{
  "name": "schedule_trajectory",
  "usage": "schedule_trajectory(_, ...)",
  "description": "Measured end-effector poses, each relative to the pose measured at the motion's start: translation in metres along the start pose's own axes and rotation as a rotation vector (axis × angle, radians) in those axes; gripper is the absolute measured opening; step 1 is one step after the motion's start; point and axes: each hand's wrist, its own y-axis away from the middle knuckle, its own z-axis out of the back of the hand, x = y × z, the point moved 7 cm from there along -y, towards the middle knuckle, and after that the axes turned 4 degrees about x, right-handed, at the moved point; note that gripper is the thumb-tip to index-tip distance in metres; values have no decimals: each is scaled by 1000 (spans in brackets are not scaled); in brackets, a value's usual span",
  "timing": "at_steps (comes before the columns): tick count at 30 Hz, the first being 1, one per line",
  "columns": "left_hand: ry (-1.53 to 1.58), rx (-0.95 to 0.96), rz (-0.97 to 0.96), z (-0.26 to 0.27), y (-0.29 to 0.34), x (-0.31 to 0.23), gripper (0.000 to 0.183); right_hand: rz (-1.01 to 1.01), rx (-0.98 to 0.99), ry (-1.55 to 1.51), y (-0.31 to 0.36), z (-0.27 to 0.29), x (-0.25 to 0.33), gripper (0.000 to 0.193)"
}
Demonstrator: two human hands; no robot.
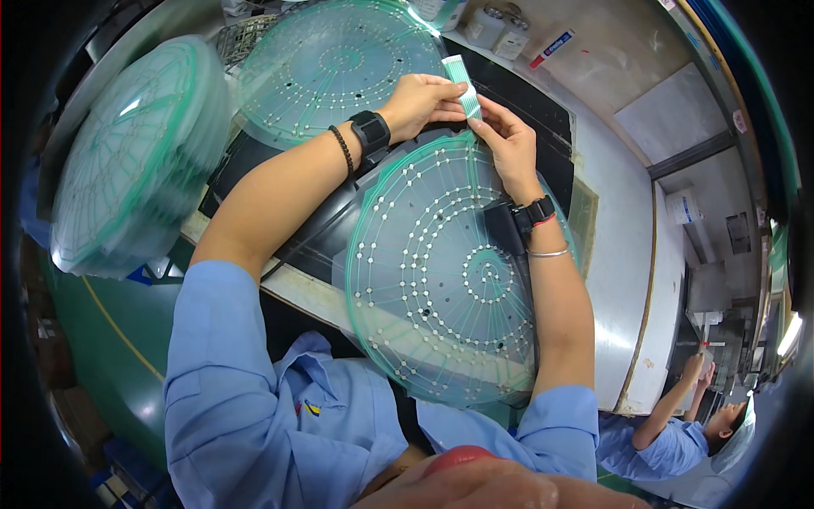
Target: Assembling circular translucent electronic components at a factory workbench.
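Observation:
Both my hands meet at the far edge of a round, translucent sheet (449, 284) printed with green lines and rings of white dots. A narrow flat tail with green stripes (454, 72) sticks up from that edge. My left hand (428, 102) pinches the tail from the left, thumb on top. Lower down, my right hand (510, 142) grips the same tail between thumb and fingers. A small white piece shows on the tail near my left thumb; what it is, I cannot make out. The sheet lies beneath my right forearm, its near side reaching my chest.
Similar round sheets (339, 64) lie at the far left of the black work surface. Another stack of them (127, 153) stands at the left. Bottles (486, 27) and a marker (551, 49) are at the back. To the right, a co-worker (661, 441) has hands raised.

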Motion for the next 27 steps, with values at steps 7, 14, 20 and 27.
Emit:
schedule_trajectory(7,-35,-69,-25,4,-1,1,27,-56,-2,-65,2,-3,0,37)
schedule_trajectory(14,97,1,-94,2,-5,2,22,52,153,-35,9,5,3,18)
schedule_trajectory(20,58,-23,-113,14,-7,3,26,28,183,50,6,4,-4,19)
schedule_trajectory(27,169,-38,-68,18,-14,7,16,72,196,70,3,5,-5,17)
